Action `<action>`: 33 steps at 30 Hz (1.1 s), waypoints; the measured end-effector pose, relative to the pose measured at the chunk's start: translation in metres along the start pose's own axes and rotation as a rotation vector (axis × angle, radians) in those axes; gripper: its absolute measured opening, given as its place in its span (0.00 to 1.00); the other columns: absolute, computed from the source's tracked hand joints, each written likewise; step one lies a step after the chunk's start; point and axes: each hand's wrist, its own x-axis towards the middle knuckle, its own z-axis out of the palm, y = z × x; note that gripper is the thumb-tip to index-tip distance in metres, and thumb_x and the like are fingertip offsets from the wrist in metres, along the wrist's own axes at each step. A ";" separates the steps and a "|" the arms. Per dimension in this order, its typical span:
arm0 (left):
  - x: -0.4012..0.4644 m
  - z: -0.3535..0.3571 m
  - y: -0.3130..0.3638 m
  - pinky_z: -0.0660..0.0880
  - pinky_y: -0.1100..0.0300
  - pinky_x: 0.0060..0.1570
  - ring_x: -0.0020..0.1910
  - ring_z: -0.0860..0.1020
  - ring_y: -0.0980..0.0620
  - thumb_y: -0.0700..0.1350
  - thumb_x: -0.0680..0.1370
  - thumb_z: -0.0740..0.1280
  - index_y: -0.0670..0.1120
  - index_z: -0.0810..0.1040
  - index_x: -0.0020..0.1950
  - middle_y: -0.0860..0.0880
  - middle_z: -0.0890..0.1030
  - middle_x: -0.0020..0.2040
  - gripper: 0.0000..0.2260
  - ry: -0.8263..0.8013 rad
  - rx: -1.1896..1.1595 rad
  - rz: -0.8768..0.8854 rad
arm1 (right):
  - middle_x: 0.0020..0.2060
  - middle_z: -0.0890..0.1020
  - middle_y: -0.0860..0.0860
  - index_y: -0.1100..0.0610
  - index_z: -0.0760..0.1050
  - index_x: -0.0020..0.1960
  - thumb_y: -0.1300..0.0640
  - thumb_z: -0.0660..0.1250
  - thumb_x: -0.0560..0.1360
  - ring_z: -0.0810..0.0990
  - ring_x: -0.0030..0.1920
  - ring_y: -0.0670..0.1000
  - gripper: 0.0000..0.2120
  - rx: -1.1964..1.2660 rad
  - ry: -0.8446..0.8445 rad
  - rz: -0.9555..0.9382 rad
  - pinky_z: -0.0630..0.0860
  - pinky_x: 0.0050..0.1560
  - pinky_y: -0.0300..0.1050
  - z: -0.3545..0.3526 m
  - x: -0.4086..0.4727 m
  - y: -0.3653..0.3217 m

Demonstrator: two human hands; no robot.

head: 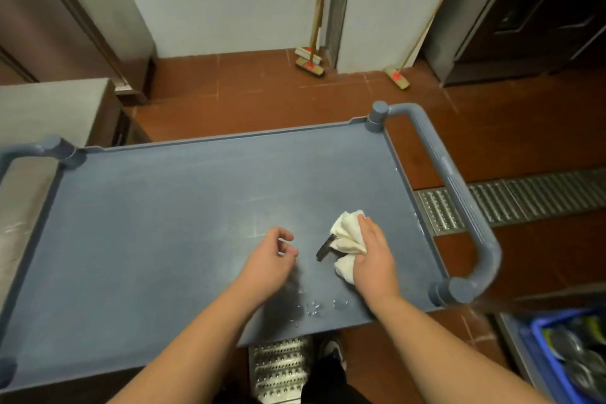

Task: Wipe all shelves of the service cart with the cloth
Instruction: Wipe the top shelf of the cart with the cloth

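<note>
While on one cart shelf [164,223]: right grip [373,256] clutching one cloth [347,236], left grip [272,256] loose, empty.

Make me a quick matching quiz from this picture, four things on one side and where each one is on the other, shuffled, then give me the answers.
Things:
1. white cloth
2. water drops
3. brooms
4. blue crate

Places:
A. leaning against the far wall
B. on the floor at the lower right, beside the cart
C. under the right hand on the top shelf
D. on the shelf near its front edge, between the forearms

Pairs: 1-C, 2-D, 3-A, 4-B
</note>
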 end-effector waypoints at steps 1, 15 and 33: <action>0.001 0.005 0.005 0.71 0.57 0.35 0.46 0.81 0.43 0.37 0.75 0.60 0.51 0.71 0.52 0.48 0.81 0.46 0.11 -0.001 0.010 0.003 | 0.77 0.64 0.47 0.50 0.65 0.77 0.77 0.54 0.69 0.62 0.77 0.48 0.41 0.005 0.003 -0.007 0.53 0.75 0.35 -0.005 0.001 0.003; -0.026 -0.049 -0.054 0.74 0.56 0.35 0.45 0.80 0.39 0.35 0.77 0.60 0.53 0.70 0.48 0.48 0.80 0.43 0.12 0.086 -0.070 -0.041 | 0.77 0.66 0.49 0.50 0.64 0.78 0.76 0.58 0.73 0.63 0.77 0.50 0.38 -0.041 0.016 0.044 0.57 0.74 0.40 -0.022 -0.041 0.008; -0.133 -0.299 -0.232 0.72 0.57 0.36 0.40 0.81 0.50 0.35 0.76 0.60 0.54 0.70 0.48 0.48 0.79 0.43 0.13 0.270 -0.235 -0.107 | 0.76 0.66 0.52 0.53 0.65 0.77 0.74 0.58 0.71 0.62 0.76 0.49 0.37 0.035 -0.261 -0.141 0.49 0.72 0.27 0.292 -0.173 -0.201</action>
